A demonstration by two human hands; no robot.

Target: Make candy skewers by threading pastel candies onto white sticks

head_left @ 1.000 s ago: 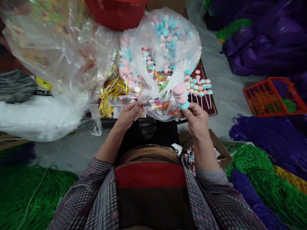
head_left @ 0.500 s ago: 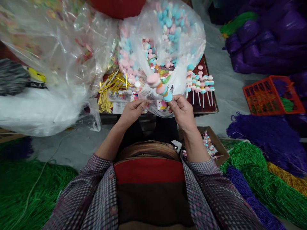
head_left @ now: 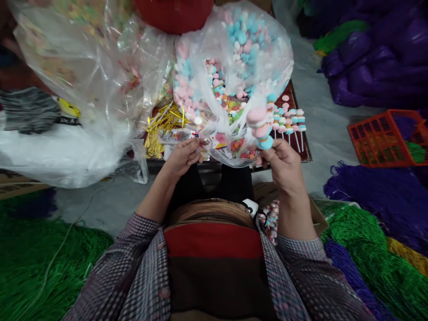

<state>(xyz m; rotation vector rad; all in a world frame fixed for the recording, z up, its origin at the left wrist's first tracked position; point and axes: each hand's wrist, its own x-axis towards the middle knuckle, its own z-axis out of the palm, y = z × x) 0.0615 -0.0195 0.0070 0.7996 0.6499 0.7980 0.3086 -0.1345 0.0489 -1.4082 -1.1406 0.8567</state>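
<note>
Moved back to the right since half a second ago: candy skewer (head_left: pixel 260 128), pinched upright in right hand (head_left: pixel 282 166), just above fingertips. Left hand (head_left: pixel 183 157) closed on small printed wrapper (head_left: pixel 177 136) beside clear bag (head_left: pixel 234 80).

The candy stick (head_left: pixel 260 128) is pink, white and blue. The big clear bag (head_left: pixel 234 58) holds pink, blue and white sweets. The twist ties (head_left: pixel 163 122) are shiny gold. The basket (head_left: pixel 384 138) is orange. The sleeves (head_left: pixel 133 267) have small purple and grey checks. Green beads (head_left: pixel 30 267) and purple beads (head_left: pixel 377 196) lie on the floor.
</note>
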